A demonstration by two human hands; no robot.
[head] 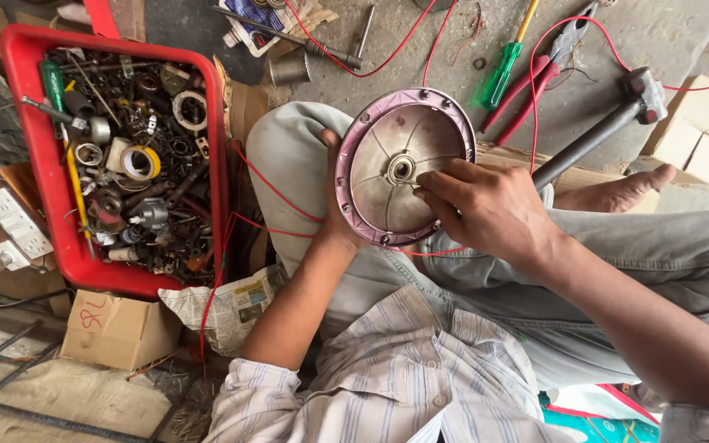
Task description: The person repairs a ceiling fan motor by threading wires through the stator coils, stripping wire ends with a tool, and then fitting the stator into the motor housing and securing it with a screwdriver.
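Observation:
A round metal cover (pixel 387 189) with a pinkish-purple rim and a bearing hub in its middle rests over my knee. My left hand (pixel 334 221) grips its left rim from behind, thumb on the edge. My right hand (pixel 486 209) lies on the cover's inner face, its fingertips pinched together just right of the central hub; whether a small part sits between them is hidden. Thin red wire (pixel 276 197) runs across my lap beneath the cover.
A red tray (pixel 30 164) full of several nuts, bearings, tape rolls and tools sits at the left. On the floor beyond lie a green-handled screwdriver (pixel 498 78), red-handled pliers (pixel 535 82), a hammer (pixel 609 127), a small metal cup (pixel 290 69) and cardboard boxes (pixel 116 328).

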